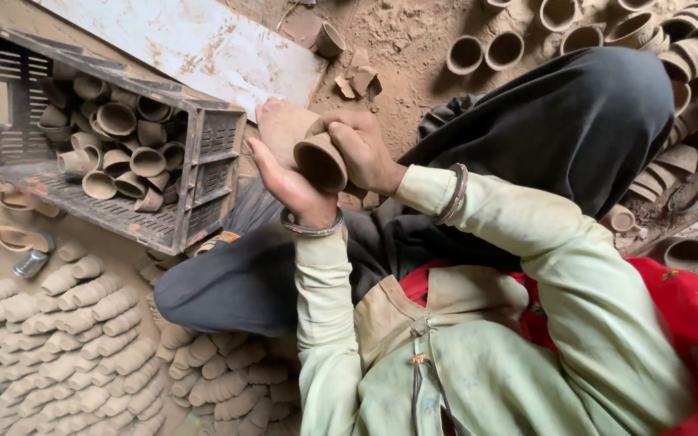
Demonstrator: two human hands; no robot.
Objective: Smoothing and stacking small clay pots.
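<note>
I hold a small unfired clay cup (319,164) in front of me with both hands, its open mouth turned toward me. My left hand (286,184) cups it from the left and below, a metal bangle on the wrist. My right hand (363,149) grips its right side with the fingers curled over the rim, also with a bangle on the wrist. I sit on the ground with dark-trousered legs folded under the hands.
A dark plastic crate (213,153) lies tipped on its side at the left, with several clay cups inside. Rows of nested clay cups (82,339) cover the ground at lower left. More cups (486,50) stand at upper right. A white board (203,40) lies on the dirt beyond the crate.
</note>
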